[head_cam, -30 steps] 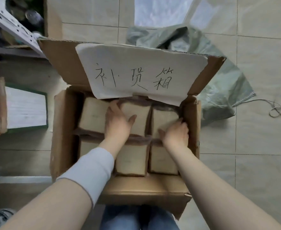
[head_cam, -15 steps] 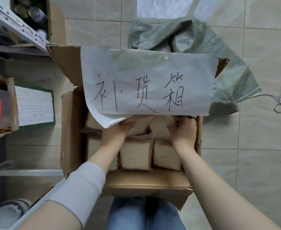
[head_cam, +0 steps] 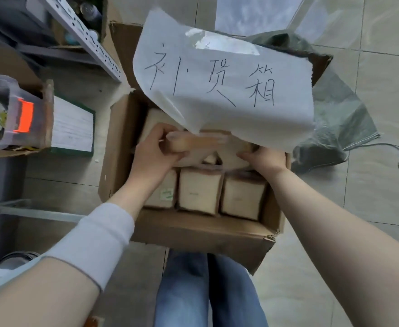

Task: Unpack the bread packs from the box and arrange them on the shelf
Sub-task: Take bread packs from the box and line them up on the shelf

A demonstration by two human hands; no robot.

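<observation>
Two bread packs up at once! The shelf waits up-left of the left grip, so my call: lift straight, clear the drooping paper sign, then swing across. Left grip: fingers and thumb curled round a raised bread pack. Right grip: curled onto the neighbouring pack, its top hidden under the sign. Below both grips, three packs sit side by side in the cardboard box, front row.

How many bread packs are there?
6 bread packs: three in front, one back left, one in left hand, one in right hand. More may hide underneath.
</observation>
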